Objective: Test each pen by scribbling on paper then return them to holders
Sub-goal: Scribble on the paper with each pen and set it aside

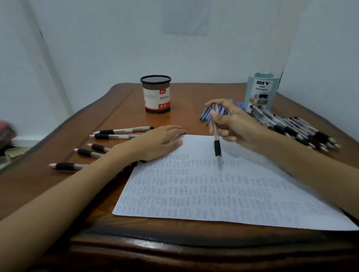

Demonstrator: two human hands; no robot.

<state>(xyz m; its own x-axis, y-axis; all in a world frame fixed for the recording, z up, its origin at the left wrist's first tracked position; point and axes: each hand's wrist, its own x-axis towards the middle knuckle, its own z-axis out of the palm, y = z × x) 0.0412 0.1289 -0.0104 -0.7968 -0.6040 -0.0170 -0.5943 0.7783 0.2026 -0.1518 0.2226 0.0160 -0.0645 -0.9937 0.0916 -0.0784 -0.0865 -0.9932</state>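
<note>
Pale walls (117, 37) meet in a corner behind a brown wooden table (45, 190), and from the head view we count two holders on it: a black mesh cup (157, 94) with a red and white label at the far middle, and a light blue organizer (261, 92) at the far right. Both stand upright and well apart. We see one sheet of paper (223, 197), covered in rows of faint scribbles, with its near edge close to the table's front edge. Our left hand (159, 141) lies palm down with straight fingers on the sheet's far left corner. Our right hand (232, 122) hovers over the sheet's far edge, fingers curled round one pen (216, 146) with a black grip. Its tip points down at the scribbles, and we cannot tell whether it touches. We count five pens (115, 136) lying on the wood to the left of the sheet, partly hidden by our left arm, near the table's curved left edge. Some blue pens (206, 114) lie behind our right hand, too hidden to count. A pile (296, 130) of black-gripped pens spreads from the organizer's foot towards the right edge, too crowded to count. Bare wood lies between the cup and the sheet, and along the near left of the table.
</note>
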